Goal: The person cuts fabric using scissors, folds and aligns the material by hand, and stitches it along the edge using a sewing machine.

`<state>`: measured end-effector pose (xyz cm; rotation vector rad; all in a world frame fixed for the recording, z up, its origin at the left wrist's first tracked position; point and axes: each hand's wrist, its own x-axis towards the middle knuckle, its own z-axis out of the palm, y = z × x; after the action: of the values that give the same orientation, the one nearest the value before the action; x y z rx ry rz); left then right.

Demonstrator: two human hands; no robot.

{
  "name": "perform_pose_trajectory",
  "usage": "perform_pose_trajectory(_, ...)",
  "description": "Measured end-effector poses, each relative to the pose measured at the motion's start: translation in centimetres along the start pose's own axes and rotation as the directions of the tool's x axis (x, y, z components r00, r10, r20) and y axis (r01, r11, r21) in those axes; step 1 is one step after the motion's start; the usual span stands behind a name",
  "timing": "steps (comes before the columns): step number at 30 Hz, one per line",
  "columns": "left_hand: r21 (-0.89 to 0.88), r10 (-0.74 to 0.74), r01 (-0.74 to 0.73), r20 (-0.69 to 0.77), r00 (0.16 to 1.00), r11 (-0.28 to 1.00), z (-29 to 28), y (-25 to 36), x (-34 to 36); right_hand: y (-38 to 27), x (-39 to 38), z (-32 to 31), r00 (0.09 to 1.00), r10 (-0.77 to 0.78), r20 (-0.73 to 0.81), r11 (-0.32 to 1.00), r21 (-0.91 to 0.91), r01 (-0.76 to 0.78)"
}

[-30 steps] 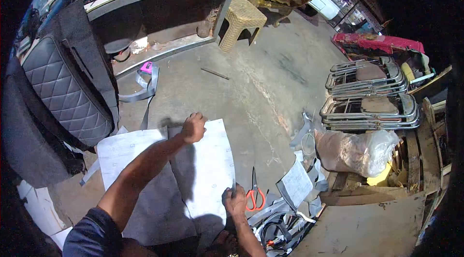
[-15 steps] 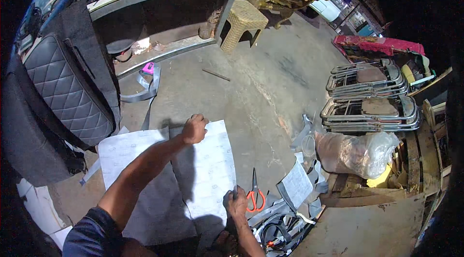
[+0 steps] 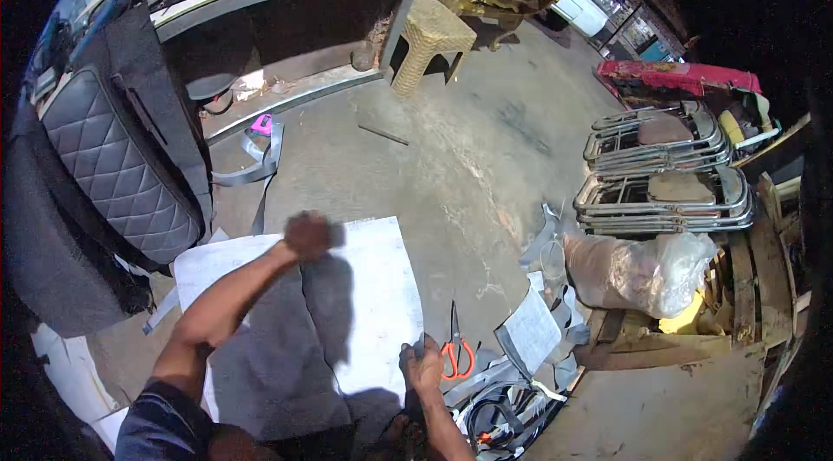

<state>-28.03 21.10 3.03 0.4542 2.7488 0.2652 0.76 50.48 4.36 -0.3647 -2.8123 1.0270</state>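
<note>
Two white sheets with faint print lie side by side before me, meeting along a dark uneven line: the left sheet (image 3: 195,274) and the right sheet (image 3: 382,287). My left hand (image 3: 310,235) is over the far end of that line, smeared by motion, so its fingers do not show clearly. At the near right edge, my right hand (image 3: 423,366) has its fingers closed on the right sheet's border. Scissors (image 3: 456,353) with orange handles lie just right of that hand, blades pointing away. Shadows of my arm and hand fall across both sheets.
Grey offcuts (image 3: 529,335) and tangled dark strips (image 3: 499,418) lie at the right. Beyond are a plastic-wrapped bundle (image 3: 638,279) and folded metal chairs (image 3: 664,192). A quilted black seat panel (image 3: 121,175) stands left; a pink tape measure (image 3: 263,124), thin rod (image 3: 383,134) and woven-pattern stool (image 3: 429,40) are farther off.
My left hand has moved left along the far edge, from the right sheet to near the dividing line. My right hand and the scissors stay about where they were.
</note>
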Motion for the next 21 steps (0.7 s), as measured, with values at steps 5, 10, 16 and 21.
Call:
perform_pose_trajectory(5,-0.299,0.019,-0.021,-0.01,1.0,0.954,-1.8,-8.8,-5.6,-2.0,1.0,-0.4,0.945,0.316,0.083,0.942,-0.148,-0.302)
perform_pose_trajectory(10,-0.175,-0.019,0.044,0.142,0.99,0.984,-2.8,-10.7,-7.1,-4.5,1.6,-1.2,0.926,0.346,0.15,0.937,-0.094,-0.335)
perform_pose_trajectory(16,-0.113,0.07,-0.053,0.156,0.985,0.992,-5.9,-10.5,-7.9,-4.9,2.0,-1.8,0.97,0.208,0.122,0.978,-0.017,-0.207)
perform_pose_trajectory(21,-0.086,0.202,-0.273,-0.469,0.86,0.958,-26.7,-1.3,-18.5,-10.8,4.6,-5.5,0.927,0.35,0.136,0.784,0.499,-0.369)
